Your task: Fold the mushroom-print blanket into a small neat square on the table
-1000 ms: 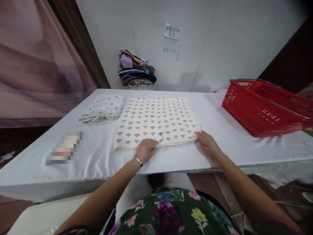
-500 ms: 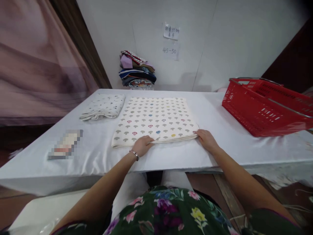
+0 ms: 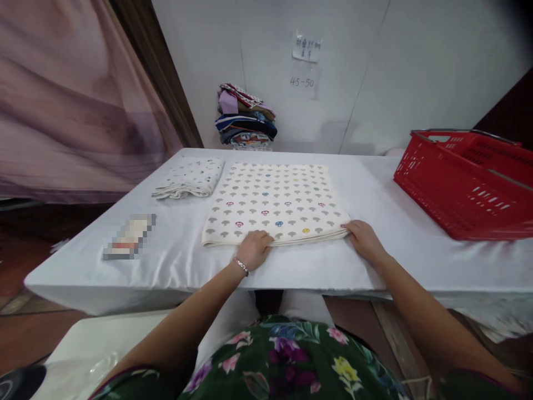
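A cream cloth (image 3: 275,200) printed with mushrooms lies flat and folded in layers on the white-covered table. At the middle of its near edge is my left hand (image 3: 255,250), fingers closed over the border and thumb out of sight. My right hand (image 3: 364,240) pinches the near right corner between thumb and fingers. To the left of this cloth rests a second folded cloth (image 3: 194,175), white with small dark motifs, its layered edge facing me.
A red plastic basket (image 3: 466,194) stands on the right of the table (image 3: 166,261). A pixelated flat item (image 3: 130,238) lies at the left. Behind the far edge rises a stack of folded fabrics (image 3: 245,122). Paper notes (image 3: 307,47) hang on the wall; a pink curtain (image 3: 75,100) drapes at left.
The camera view has turned slightly left, so everything sits farther right in the picture. Both hands keep the same places on the mushroom-print cloth, which looks unchanged.
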Demonstrator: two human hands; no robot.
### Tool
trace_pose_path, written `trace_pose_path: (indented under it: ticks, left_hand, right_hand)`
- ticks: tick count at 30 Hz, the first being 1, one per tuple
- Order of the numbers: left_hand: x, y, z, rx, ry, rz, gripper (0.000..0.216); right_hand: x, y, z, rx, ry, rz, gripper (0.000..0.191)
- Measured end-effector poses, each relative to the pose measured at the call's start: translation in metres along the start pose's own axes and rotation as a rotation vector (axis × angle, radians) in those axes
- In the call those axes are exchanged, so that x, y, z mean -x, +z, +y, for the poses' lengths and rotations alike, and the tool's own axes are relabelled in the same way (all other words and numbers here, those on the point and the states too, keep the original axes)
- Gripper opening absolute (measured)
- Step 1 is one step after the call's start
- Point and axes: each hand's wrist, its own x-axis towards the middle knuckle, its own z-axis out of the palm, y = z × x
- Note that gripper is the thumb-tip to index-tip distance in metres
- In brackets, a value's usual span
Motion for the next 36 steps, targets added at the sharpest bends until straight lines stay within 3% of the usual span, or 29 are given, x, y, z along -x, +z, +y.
trace_pose_path:
  ticks: [8, 11, 14, 24, 30, 36]
  left_hand:
    - [-0.015, 0.012, 0.025, 0.017, 0.036, 0.051, 0.028]
    - [-0.028, 0.016, 0.037, 0.017, 0.064, 0.041, 0.028]
    - [-0.041, 0.019, 0.046, 0.029, 0.062, 0.005, 0.021]
    - [-0.067, 0.014, 0.049, 0.101, -0.138, -0.12, 0.024]
    - [-0.064, 0.014, 0.052, 0.117, -0.118, -0.103, 0.018]
    - [-0.067, 0.014, 0.057, 0.078, -0.126, -0.145, 0.012]
  right_hand:
    - [0.008, -0.005, -0.053, -0.026, -0.098, 0.095, 0.045]
    - [0.007, -0.005, -0.076, -0.096, -0.142, 0.189, 0.033]
    - [0.006, -0.003, -0.092, -0.119, -0.14, 0.16, 0.018]
    - [-0.005, 0.009, -0.108, -0.009, -0.1, 0.131, 0.02]
    - [-0.013, 0.007, -0.117, 0.131, -0.095, 0.007, 0.019]
    - [-0.016, 0.01, -0.12, 0.252, -0.058, -0.029, 0.019]
